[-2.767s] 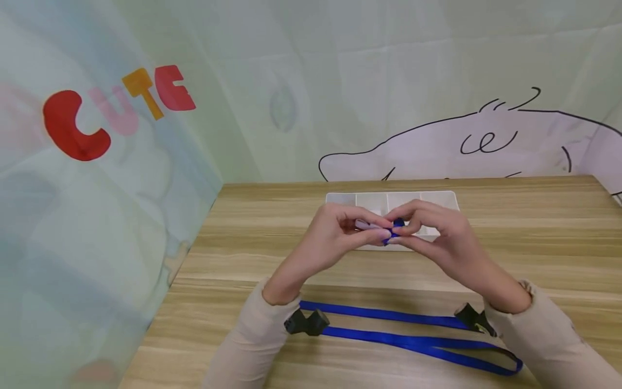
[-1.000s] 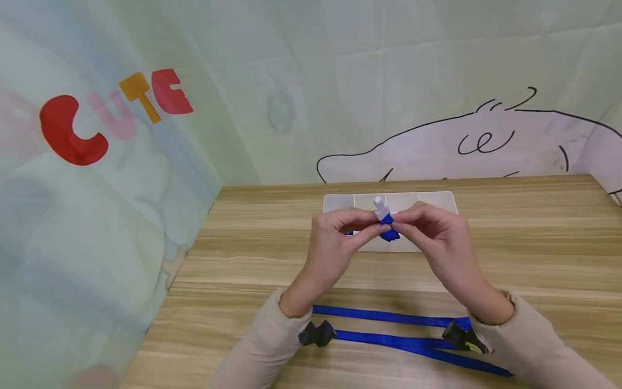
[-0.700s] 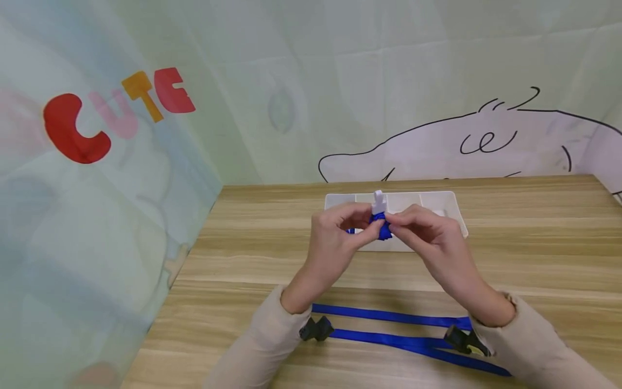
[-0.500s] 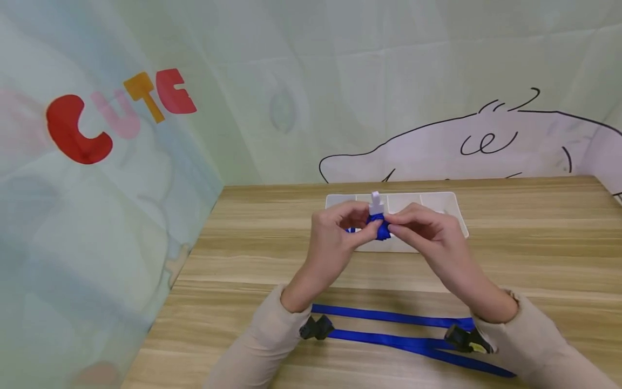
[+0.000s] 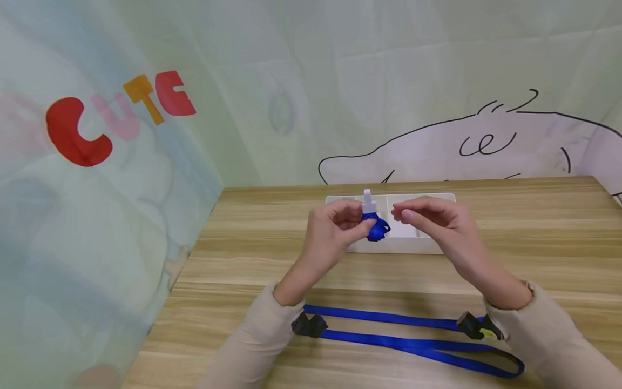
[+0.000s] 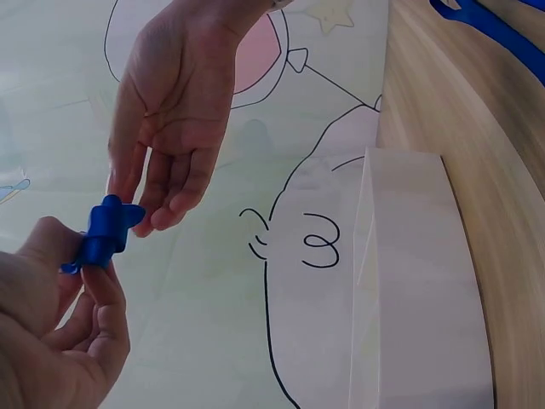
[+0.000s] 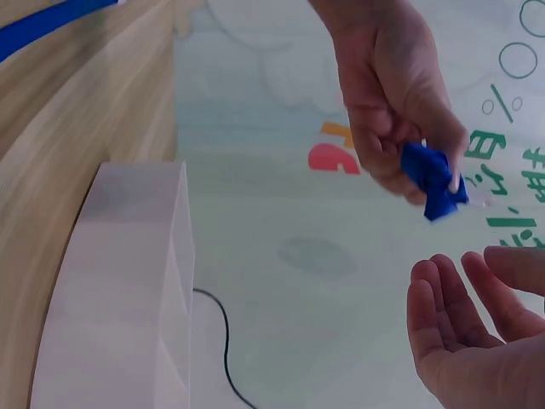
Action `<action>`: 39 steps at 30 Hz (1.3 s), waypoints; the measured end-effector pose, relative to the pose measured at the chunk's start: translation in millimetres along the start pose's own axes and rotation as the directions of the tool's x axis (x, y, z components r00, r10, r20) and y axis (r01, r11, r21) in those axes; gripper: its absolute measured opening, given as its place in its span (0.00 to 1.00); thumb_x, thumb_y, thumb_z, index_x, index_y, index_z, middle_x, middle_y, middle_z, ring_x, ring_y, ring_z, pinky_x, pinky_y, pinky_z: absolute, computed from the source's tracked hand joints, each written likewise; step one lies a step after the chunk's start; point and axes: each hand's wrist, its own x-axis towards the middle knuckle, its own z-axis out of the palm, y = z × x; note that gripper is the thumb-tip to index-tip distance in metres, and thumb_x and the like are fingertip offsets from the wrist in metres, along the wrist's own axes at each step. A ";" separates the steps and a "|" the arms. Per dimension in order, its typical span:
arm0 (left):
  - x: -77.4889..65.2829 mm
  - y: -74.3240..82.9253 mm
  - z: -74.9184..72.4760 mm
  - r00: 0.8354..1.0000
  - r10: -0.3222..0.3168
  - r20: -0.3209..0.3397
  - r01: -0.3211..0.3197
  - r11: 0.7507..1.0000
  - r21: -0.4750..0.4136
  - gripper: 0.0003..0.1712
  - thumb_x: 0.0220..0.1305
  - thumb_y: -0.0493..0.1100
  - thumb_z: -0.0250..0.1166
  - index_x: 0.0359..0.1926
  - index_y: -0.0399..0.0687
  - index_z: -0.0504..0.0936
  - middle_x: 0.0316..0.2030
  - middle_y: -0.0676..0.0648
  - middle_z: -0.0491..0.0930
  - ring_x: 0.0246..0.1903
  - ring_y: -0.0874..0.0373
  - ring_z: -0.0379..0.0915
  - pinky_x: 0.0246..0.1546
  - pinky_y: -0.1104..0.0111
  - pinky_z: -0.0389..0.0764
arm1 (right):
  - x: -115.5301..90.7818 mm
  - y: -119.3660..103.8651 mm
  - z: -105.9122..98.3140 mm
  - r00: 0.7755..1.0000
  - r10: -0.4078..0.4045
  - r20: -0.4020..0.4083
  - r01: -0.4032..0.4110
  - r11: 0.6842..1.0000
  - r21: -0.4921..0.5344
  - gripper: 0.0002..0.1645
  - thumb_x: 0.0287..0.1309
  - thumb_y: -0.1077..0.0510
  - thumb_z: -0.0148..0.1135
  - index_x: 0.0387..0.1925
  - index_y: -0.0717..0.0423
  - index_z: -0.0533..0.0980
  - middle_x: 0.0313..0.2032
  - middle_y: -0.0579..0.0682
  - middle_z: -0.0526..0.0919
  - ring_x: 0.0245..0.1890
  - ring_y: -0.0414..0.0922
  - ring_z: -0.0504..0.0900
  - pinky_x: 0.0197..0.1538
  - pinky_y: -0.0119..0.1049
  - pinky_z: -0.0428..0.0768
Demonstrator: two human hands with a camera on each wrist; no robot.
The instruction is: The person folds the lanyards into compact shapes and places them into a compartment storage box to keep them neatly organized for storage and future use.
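My left hand pinches a blue lanyard between thumb and fingers. The strap is wound into a small bundle, and its white plastic clip points up and away. A short loop of strap sticks out on the bundle's right side. My right hand is off to the right, apart from the bundle, with fingers loosely bent and nothing in them. In the right wrist view, a gap separates the right hand from the blue bundle. Both hands are above the white divided tray.
The white compartment tray stands at the back of the wooden table. Nearer me lies another blue strap, stretched crosswise with a loop at its right end. Printed cloth hangs behind and at the left.
Both hands worked on the bundle, and the clip turned to point upward. The right hand has since let go and drawn away to the right; the left has shifted slightly left with the lanyard.
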 end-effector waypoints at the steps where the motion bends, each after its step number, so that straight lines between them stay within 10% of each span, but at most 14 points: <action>1: 0.8 -1.2 -1.6 1.000 -0.023 -0.001 0.023 1.000 -0.002 0.10 0.58 0.32 0.73 0.41 0.34 0.85 0.34 0.43 0.85 0.31 0.58 0.81 0.35 0.67 0.86 | -0.1 0.5 -2.9 1.000 0.008 -0.006 -0.008 1.000 -0.023 0.13 0.71 0.63 0.57 0.51 0.64 0.81 0.49 0.50 0.85 0.49 0.43 0.84 0.54 0.29 0.78; 10: 9.3 -13.9 -16.6 0.994 -0.106 0.006 0.106 0.994 -0.008 0.11 0.55 0.30 0.74 0.40 0.30 0.85 0.34 0.38 0.85 0.32 0.53 0.84 0.38 0.65 0.86 | -0.6 10.9 -26.0 0.994 0.090 -0.068 -0.103 0.967 -0.234 0.17 0.71 0.55 0.60 0.54 0.59 0.80 0.51 0.50 0.85 0.51 0.37 0.81 0.53 0.23 0.76; 19: 13.4 -22.9 -23.9 0.986 -0.085 0.141 0.094 0.994 -0.059 0.10 0.56 0.30 0.73 0.40 0.30 0.85 0.35 0.40 0.86 0.32 0.56 0.83 0.37 0.62 0.86 | 1.4 29.9 -48.4 0.995 0.003 -0.104 -0.053 0.873 -0.484 0.17 0.69 0.58 0.61 0.55 0.61 0.80 0.48 0.60 0.84 0.43 0.39 0.80 0.38 0.24 0.73; 29: 19.1 -22.6 -25.9 0.978 -0.099 0.184 0.107 0.994 -0.031 0.09 0.58 0.33 0.73 0.40 0.33 0.86 0.34 0.44 0.86 0.32 0.56 0.83 0.37 0.62 0.86 | 13.9 59.9 -72.5 0.991 0.008 -0.132 -0.086 0.798 -0.596 0.23 0.72 0.58 0.56 0.62 0.67 0.73 0.60 0.70 0.74 0.54 0.69 0.74 0.50 0.67 0.73; 39: 29.5 -24.6 -27.3 0.975 -0.146 0.167 0.146 0.989 0.008 0.09 0.58 0.36 0.74 0.39 0.35 0.87 0.32 0.45 0.86 0.31 0.55 0.83 0.38 0.63 0.86 | 33.4 86.4 -83.5 0.982 0.180 -0.060 -0.176 0.752 -0.636 0.32 0.77 0.59 0.45 0.71 0.76 0.53 0.67 0.78 0.57 0.67 0.74 0.57 0.66 0.67 0.59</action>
